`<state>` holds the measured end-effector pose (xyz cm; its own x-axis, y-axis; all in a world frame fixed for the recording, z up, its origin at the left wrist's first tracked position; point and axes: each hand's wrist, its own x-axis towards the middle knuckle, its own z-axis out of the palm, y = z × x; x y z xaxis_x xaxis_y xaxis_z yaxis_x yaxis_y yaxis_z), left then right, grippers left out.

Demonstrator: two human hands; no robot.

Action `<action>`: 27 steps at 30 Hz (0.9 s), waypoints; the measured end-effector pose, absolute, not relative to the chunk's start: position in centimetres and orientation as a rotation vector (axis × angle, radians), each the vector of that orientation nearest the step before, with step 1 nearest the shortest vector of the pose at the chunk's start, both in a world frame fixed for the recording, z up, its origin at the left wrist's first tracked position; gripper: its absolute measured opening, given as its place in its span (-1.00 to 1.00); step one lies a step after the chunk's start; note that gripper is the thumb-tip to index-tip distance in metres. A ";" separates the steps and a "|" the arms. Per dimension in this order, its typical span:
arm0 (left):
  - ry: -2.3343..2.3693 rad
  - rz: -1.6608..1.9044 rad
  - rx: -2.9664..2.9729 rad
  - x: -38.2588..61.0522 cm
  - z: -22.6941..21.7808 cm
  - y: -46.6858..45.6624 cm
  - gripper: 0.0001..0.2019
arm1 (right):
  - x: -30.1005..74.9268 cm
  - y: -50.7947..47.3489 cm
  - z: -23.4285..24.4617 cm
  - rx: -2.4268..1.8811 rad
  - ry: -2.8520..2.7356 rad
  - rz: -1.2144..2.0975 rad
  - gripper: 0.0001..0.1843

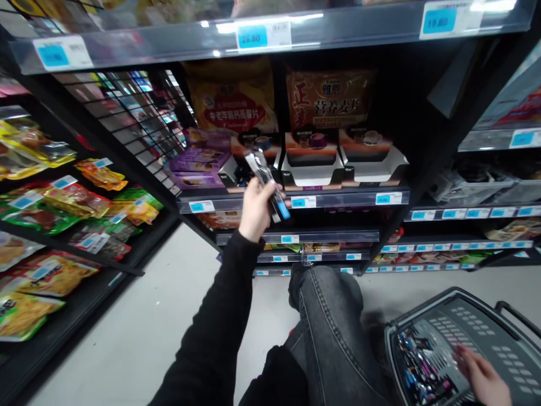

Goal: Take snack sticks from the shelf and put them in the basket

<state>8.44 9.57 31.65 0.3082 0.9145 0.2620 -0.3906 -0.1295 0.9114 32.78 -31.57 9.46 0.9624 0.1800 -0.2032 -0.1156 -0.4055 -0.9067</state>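
Observation:
My left hand (255, 207) is closed around a narrow stick sachet (276, 204), black and silver with a blue end; whether it is one or more I cannot tell. It is in front of the shelf edge, by an open display box (236, 169) with a cup picture, in which some dark sachets show. At the lower right, my right hand (484, 376) is over the grey shopping basket (454, 296), its fingers pinched at the edge of a clear plastic bag (442, 344). Several colourful stick sachets (422, 366) lie in the bag.
Two more open display boxes (315, 179) stand to the right, with cereal bags (329, 101) behind. Purple packs (198, 166) sit to the left. A wire mesh panel (122, 129) and a snack rack (84, 242) flank the left side. My bent knee (329, 304) is below the shelf.

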 end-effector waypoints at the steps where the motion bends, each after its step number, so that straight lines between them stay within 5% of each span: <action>1: 0.557 1.101 1.231 8.4 31.3 6.6 -0.70 | 33.3 -30.5 10.4 -2.024 0.004 0.344 -0.62; 8: 0.590 0.615 1.220 9.1 30.8 -5.2 -0.69 | 28.2 -16.1 27.1 -1.364 -0.659 0.544 -0.65; 11: 0.687 0.553 1.377 9.7 31.4 -6.4 -0.66 | 24.7 -11.9 30.3 -1.135 -0.669 0.637 -0.66; 21: 0.647 0.320 1.659 13.1 27.1 -8.7 -0.69 | 25.6 -13.6 24.3 -1.149 -0.510 0.597 -0.80; 27: 0.629 0.755 1.975 16.3 22.4 -9.5 -0.58 | 28.3 -14.0 23.0 -1.193 -0.446 0.524 -0.78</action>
<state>16.27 -9.48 22.36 0.6839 0.6823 0.2583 0.1317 -0.4638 0.8761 28.33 -13.98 23.03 0.7983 0.6000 0.0518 -0.1464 0.2767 -0.9497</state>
